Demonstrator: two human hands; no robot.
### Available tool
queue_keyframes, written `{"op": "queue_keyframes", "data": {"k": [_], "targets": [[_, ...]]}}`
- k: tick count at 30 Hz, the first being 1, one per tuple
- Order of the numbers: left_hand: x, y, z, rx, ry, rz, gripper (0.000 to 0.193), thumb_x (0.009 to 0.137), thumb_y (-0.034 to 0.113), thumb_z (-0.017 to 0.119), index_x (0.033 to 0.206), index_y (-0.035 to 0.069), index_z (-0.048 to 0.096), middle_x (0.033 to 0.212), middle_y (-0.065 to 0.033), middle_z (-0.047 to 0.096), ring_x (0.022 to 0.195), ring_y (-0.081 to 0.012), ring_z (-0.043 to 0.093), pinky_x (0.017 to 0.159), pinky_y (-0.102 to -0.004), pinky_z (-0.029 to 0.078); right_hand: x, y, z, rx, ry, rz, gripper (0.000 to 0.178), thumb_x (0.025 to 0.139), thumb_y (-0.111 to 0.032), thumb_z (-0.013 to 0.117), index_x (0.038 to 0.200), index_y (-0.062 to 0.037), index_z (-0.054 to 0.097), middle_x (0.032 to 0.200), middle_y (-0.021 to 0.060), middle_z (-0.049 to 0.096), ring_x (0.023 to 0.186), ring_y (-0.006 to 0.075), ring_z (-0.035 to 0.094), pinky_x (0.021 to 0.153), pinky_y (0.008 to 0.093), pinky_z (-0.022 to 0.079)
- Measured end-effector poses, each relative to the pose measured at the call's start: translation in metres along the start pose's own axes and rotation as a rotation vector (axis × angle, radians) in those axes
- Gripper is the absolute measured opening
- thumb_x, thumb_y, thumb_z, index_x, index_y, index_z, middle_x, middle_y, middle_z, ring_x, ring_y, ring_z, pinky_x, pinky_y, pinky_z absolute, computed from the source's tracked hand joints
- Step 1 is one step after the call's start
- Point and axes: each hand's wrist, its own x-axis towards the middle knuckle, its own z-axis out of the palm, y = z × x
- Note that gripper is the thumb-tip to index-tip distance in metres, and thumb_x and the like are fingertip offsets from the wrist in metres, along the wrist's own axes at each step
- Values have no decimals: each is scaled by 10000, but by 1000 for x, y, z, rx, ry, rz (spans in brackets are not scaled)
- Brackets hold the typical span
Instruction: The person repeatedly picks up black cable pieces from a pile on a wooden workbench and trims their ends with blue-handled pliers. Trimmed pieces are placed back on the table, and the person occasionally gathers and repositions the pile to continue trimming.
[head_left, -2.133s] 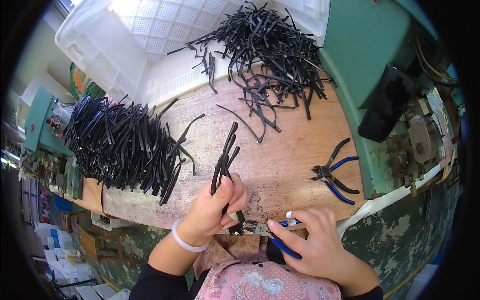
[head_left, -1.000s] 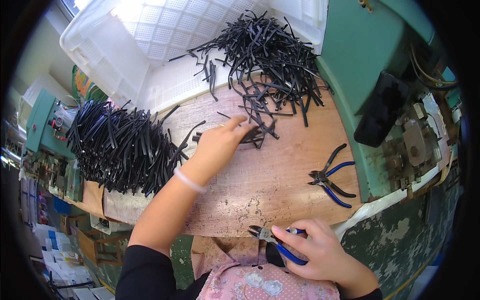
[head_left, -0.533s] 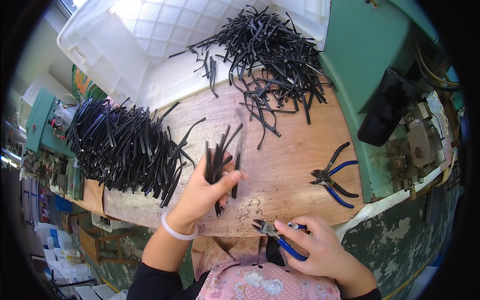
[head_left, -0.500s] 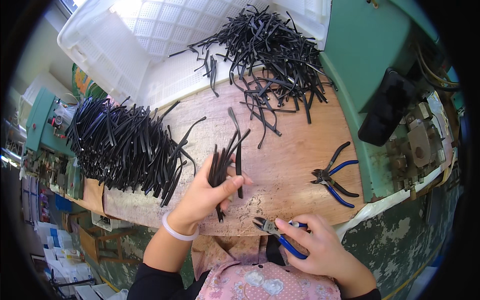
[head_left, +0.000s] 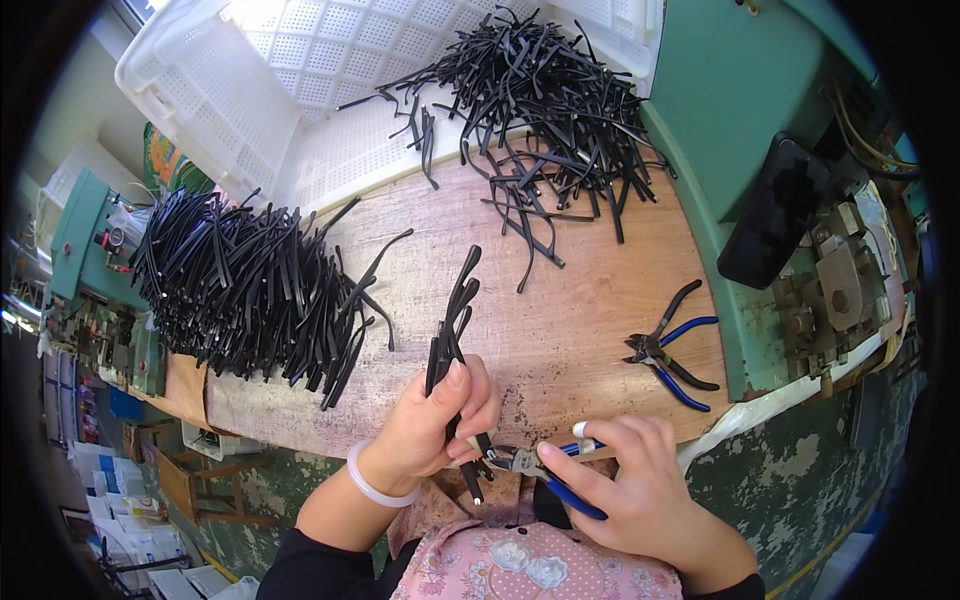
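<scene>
Black plastic strips in a small bundle (head_left: 448, 340) stand gripped in the left hand (head_left: 432, 428) at the near edge of the worn wooden tabletop (head_left: 580, 310), at about 6 o'clock in the view; the fingers (head_left: 452, 385) wrap tightly round the bundle's lower part, and its tips fan toward 12 o'clock. Just at 3 o'clock of the bundle's bottom ends, the right hand (head_left: 640, 490) clasps blue-handled cutting pliers (head_left: 535, 472), whose nose touches the strip ends. Farther toward 3 o'clock a second pair of blue-handled pliers (head_left: 668, 350) lies alone. At 9 o'clock sits a large heap of black strips (head_left: 250, 285); at 12 o'clock a tangled pile (head_left: 540, 110) spills from a white perforated crate (head_left: 300, 90).
</scene>
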Motion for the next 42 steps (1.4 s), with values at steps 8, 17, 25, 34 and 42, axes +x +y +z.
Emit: {"op": "queue_keyframes", "data": {"k": [8,17,25,34,42], "targets": [[-10,-25,25,274,216,604,415,990,517,366,786,157,376,573,30,387,404,-76,358,385,-227,385,-2,6,-4,187,-49,40,718,636,-169,752,1330,-231,579,1029,70,520,856,230,504,751,360,423],[-8,-50,31,541,316,1109,369,1005,470,353,843,139,365,636,9,426,425,-82,388,420,-223,426,2,-7,-8,216,-32,82,671,610,-111,762,1264,-168,625,1034,89,528,844,239,551,744,344,454],[18,-16,16,419,234,720,358,1012,419,422,867,92,445,737,-38,518,524,-150,497,572,-307,518,-6,4,-2,275,50,137,658,618,-99,774,1257,-143,622,1007,106,548,855,267,577,745,358,483],[176,39,-54,1942,64,799,285,784,45,638,1065,55,590,1073,-93,606,803,-314,660,663,-399,533,-5,3,-7,275,51,130,646,649,-123,782,1271,-136,609,1033,106,545,883,272,581,771,358,479],[132,-5,-63,2188,125,592,208,778,82,611,985,85,602,933,-68,577,729,-241,634,590,-354,512,-15,15,1,282,29,113,641,660,-127,775,1278,-143,606,1049,99,540,887,265,585,778,357,481]]}}
